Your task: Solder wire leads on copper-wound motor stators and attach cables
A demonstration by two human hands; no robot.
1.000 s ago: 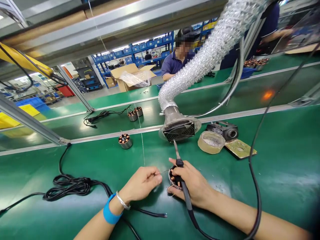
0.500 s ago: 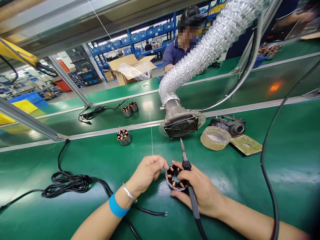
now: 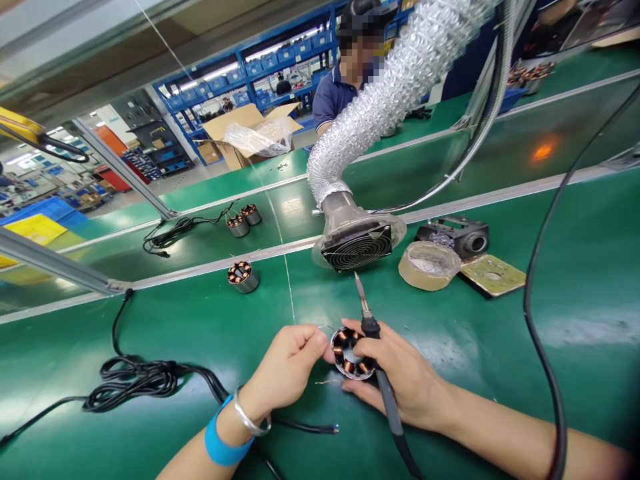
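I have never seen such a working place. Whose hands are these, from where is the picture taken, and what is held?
No robot here: these are a person's two bare hands, seen from a camera on that person's head. The right hand holds a round metal part with copper coils and a dark-handled, pen-shaped tool with a metal tip, probably a soldering iron. The left hand pinches its fingertips together beside the part; whether they grip the thin wire there is unclear. On the green table lie a coiled black cable and a pale yellow ring. Beyond the hands, a silver, crinkled duct curves down.
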